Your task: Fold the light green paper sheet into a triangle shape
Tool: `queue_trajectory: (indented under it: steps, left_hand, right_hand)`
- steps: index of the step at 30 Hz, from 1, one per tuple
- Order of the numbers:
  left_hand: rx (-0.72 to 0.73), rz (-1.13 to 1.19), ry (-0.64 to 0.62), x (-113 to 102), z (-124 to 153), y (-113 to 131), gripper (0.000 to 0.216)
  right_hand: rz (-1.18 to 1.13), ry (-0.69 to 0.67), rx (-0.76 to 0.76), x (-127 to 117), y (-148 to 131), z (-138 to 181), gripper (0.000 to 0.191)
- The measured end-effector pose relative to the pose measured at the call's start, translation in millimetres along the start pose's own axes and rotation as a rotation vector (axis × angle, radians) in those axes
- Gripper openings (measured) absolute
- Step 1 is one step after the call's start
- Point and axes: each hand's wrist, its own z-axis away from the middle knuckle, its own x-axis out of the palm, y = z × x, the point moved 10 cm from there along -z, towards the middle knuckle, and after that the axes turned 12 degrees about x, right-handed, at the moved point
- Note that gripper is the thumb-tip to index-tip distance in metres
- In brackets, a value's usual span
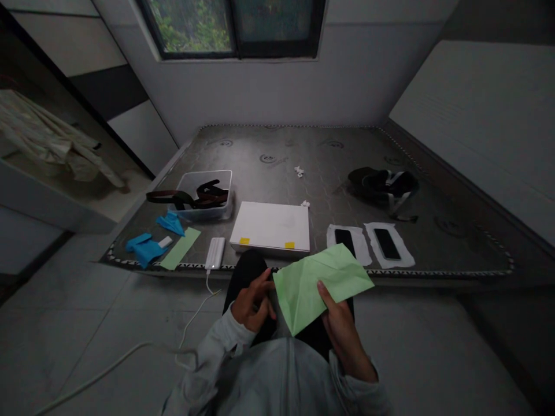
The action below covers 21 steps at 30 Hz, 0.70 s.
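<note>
A creased sheet of light green paper [303,286] is held above my lap, tilted, with fold lines across it. My right hand [340,323] grips its lower edge, thumb on top and the other fingers underneath. Just left of the paper is my left hand [254,303], its fingers apart and partly curled, with the index finger pointing at the paper's left corner. Whether that fingertip touches the paper I cannot tell. Beyond my knees lies a white flat box [273,222] with two yellow tabs on its front edge.
On the mattress [269,138] are a clear bin [232,196] with belts [212,196], blue paper pieces [150,248], a green strip [181,248], a white power bank [215,253] with a cable, two phones [387,244] on white wrappings, and a dark bag [381,185].
</note>
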Motion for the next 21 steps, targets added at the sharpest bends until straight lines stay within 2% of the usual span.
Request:
queue_trajectory:
  steps: [2, 3, 6, 7, 8, 11, 12, 15, 19, 21]
  left_hand:
    - [0.081, -0.191, -0.017, -4, -1, 5, 0.049]
    - [0.103, -0.233, -0.010, -5, -2, 7, 0.054]
    - [0.131, -0.184, 0.033, -5, -10, 14, 0.091]
    - [0.136, -0.174, 0.023, -4, -12, 17, 0.092]
    - [0.147, -0.186, 0.002, -2, -15, 21, 0.085]
    - [0.202, -0.311, -0.054, 0, -22, 34, 0.027]
    - [0.225, -0.349, -0.069, 0, -23, 38, 0.020]
    - [0.275, -0.422, -0.097, -1, -24, 48, 0.027]
    - [0.240, -0.412, -0.057, -5, -24, 54, 0.023]
    - [0.254, -0.383, -0.079, -1, -24, 58, 0.019]
  right_hand:
    - [0.005, 0.001, 0.018, 1, 1, 0, 0.056]
    - [0.024, -0.001, 0.022, 2, 1, 1, 0.056]
    - [0.102, -0.008, 0.025, 7, -2, 5, 0.052]
    - [0.126, -0.010, 0.024, 8, -4, 7, 0.050]
    - [0.145, -0.011, 0.019, 9, -5, 8, 0.049]
    - [0.182, -0.020, 0.013, 10, -8, 11, 0.049]
    - [0.192, -0.025, 0.016, 9, -9, 11, 0.048]
    - [0.206, -0.039, 0.021, 9, -9, 11, 0.048]
    - [0.234, -0.107, 0.034, 15, -7, 12, 0.049]
    - [0.269, -0.149, 0.048, 20, -6, 13, 0.052]
